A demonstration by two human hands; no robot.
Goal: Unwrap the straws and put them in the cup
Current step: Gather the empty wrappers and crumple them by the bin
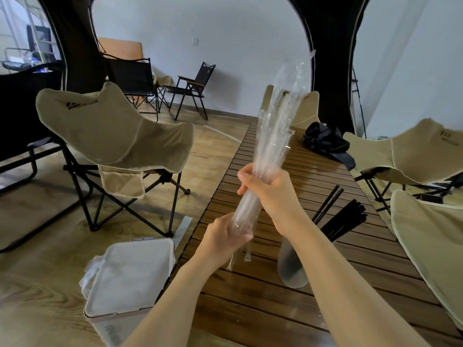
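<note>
I'm working over the slatted table (pixel 250 309), with the lidded bin (pixel 130 274) just off its left edge, ready for waste, I judge. The bundle of clear wrappers (pixel 273 136) is held raised and tilted above the table's left edge. It is glossy and crinkled, fanning out at the top; whether straws remain inside I cannot tell. The cup (pixel 290 269) stands toward the right edge, with black straws (pixel 343 219) leaning out. My right hand (pixel 268 189) is wrapped round the bundle's middle and my left hand (pixel 223 236) round its lower end, probably to keep the loose film gathered.
</note>
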